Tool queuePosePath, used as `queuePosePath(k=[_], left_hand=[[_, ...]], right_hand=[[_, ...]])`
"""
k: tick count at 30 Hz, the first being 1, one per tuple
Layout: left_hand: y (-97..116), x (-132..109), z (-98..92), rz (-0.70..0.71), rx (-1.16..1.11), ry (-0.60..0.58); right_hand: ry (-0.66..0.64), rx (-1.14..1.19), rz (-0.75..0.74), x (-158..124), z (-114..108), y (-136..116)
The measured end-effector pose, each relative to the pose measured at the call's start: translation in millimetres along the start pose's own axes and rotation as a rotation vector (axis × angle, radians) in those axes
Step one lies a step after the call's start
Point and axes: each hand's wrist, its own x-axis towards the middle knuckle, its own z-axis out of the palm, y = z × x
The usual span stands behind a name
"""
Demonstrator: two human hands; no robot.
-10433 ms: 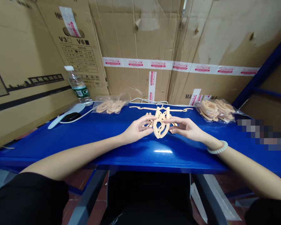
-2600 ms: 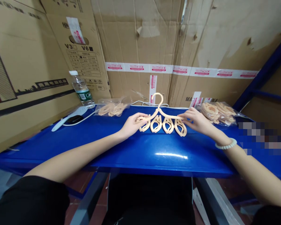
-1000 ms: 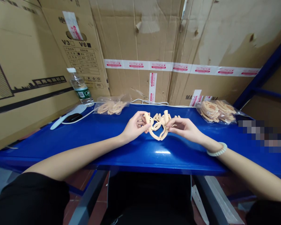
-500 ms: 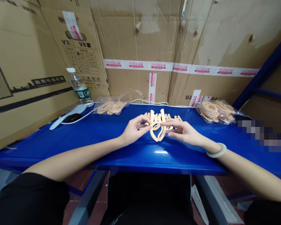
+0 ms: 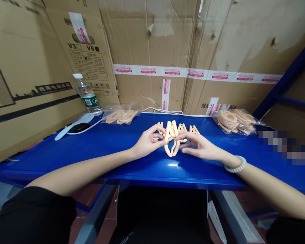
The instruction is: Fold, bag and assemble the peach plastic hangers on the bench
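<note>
In front of me, above the blue table, I hold up a beige piece that looks like a folding clothes hanger (image 5: pixel 167 146), its two arms meeting in a point at the bottom. My left hand (image 5: pixel 148 141) pinches its left arm between thumb and fingers. With the fingers at its right arm, my right hand (image 5: pixel 202 145) also grips the piece; the thumb sits lower, partly apart from it. Behind stand several similar beige pieces (image 5: pixel 183 130) in a row, partly hidden by my hands and the held one.
Clear bags of beige pieces lie at the back left (image 5: pixel 122 116) and back right (image 5: pixel 231 120). A water bottle (image 5: pixel 90 100), a light-blue hairbrush (image 5: pixel 73 126), a black object (image 5: pixel 80 127) and a white cable (image 5: pixel 165 111) are also there. Cardboard (image 5: pixel 147 44) walls the table's rear.
The held piece has moved slightly down and toward me, and its two upper ends have come closer together. Both hands have moved with it; more of the row behind shows.
</note>
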Motion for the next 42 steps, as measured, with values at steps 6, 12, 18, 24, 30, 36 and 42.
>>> queuePosePath(k=[6,12,18,24,30,36,42], left_hand=[[2.9,-3.0,0.0,-0.043,0.073,0.010],[8.9,-3.3,-0.1,0.000,0.184,-0.018],[9.0,-1.8,-0.9,0.038,0.256,0.028],[0.7,-0.1,-5.0,0.029,0.300,0.035],[-1.6,0.0,-8.1,0.112,0.456,0.012],[4.1,-3.3,-8.2,0.241,0.760,-0.148],[2.6,-10.0,0.3,0.028,1.065,-0.231]], right_hand=[[-0.066,-0.031,0.039,-0.3,-4.3,-1.3],[-0.013,-0.040,0.144,-0.2,-30.3,-14.5],[0.196,-0.302,0.478,-21.3,-101.4,-29.2],[-0.017,-0.545,0.750,-41.4,-137.7,-15.1],[-0.205,-0.802,0.747,-45.9,-133.3,-4.7],[-0.134,-0.948,0.631,-47.6,-127.3,-0.2],[0.075,-1.026,0.384,-47.3,-61.1,14.0]])
